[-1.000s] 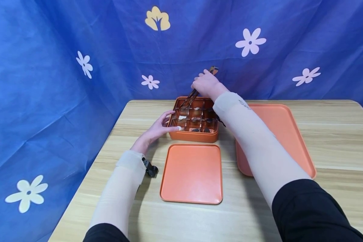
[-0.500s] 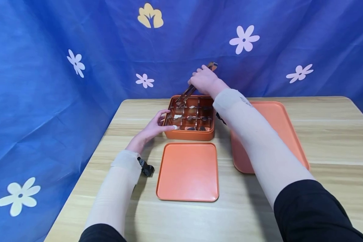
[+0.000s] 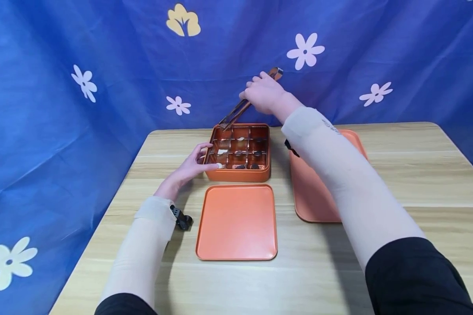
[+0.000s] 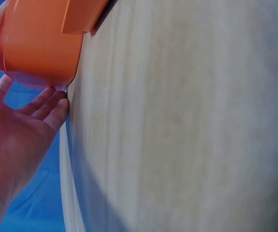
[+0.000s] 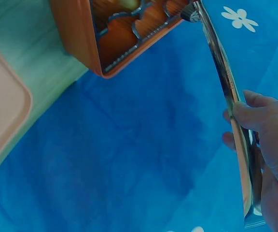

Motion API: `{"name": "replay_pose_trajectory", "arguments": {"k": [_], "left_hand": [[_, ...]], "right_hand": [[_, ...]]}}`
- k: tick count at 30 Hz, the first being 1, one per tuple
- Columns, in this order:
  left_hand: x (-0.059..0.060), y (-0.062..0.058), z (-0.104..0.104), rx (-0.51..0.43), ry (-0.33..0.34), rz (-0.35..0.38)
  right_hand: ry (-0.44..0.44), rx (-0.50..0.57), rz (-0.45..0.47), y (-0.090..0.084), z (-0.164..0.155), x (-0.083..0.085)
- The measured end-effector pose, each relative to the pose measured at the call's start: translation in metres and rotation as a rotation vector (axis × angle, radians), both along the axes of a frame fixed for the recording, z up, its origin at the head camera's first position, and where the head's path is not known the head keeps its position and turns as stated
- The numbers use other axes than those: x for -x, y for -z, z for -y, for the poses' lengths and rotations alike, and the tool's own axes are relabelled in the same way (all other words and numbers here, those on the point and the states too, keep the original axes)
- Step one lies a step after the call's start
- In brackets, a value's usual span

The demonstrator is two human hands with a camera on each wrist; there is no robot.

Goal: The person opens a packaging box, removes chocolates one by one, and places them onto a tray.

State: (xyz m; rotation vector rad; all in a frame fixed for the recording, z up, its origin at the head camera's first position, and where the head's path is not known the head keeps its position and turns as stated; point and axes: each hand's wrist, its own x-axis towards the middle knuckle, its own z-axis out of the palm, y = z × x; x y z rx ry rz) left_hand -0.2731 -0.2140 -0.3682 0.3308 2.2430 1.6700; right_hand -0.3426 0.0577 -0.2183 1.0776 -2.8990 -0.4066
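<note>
A square orange box (image 3: 238,176) with a grid of compartments stands towards the back of the table. Small white and dark pieces (image 3: 222,152) lie in several compartments. My left hand (image 3: 187,169) rests against the box's left side, thumb along its front left corner. In the left wrist view the other fingers reach the side wall, fairly straight. My right hand (image 3: 265,93) grips metal tongs (image 5: 228,77) around the middle. The tongs slant down to the left, their tips (image 3: 224,124) just above the box's back left corner. Whether anything is between the tips I cannot tell.
A square orange tray (image 3: 236,223) lies in front of the box. To the right, partly under my right forearm, lies a larger orange tray (image 3: 311,197). A blue flowered cloth (image 3: 228,52) hangs behind and left of the wooden table (image 3: 236,284).
The tongs, earlier dipping into the back left compartment, have risen with my right hand to just above the rim. My left hand stays at the box. The whole head view has shifted slightly.
</note>
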Motion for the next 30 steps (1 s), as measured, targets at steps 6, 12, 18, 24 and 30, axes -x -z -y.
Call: {"name": "replay_pose_trajectory", "arguments": {"k": [6,12,18,24,30], "left_hand": [[0.001,0.000,0.003,0.004,-0.001,-0.008],[0.002,0.001,0.004,0.007,0.000,-0.008],[0.002,0.002,0.004,0.022,0.003,-0.012],[0.003,0.001,0.001,0.026,0.007,-0.017],[0.010,0.012,0.004,0.016,0.018,-0.019]], "right_hand": [[-0.008,0.012,-0.027,-0.017,-0.019,-0.014],[-0.030,0.054,-0.100,-0.022,-0.056,-0.028],[0.000,0.065,-0.116,-0.015,-0.103,-0.040],[0.009,0.091,-0.132,0.000,-0.152,-0.051],[0.018,0.094,-0.133,0.017,-0.192,-0.063]]}}
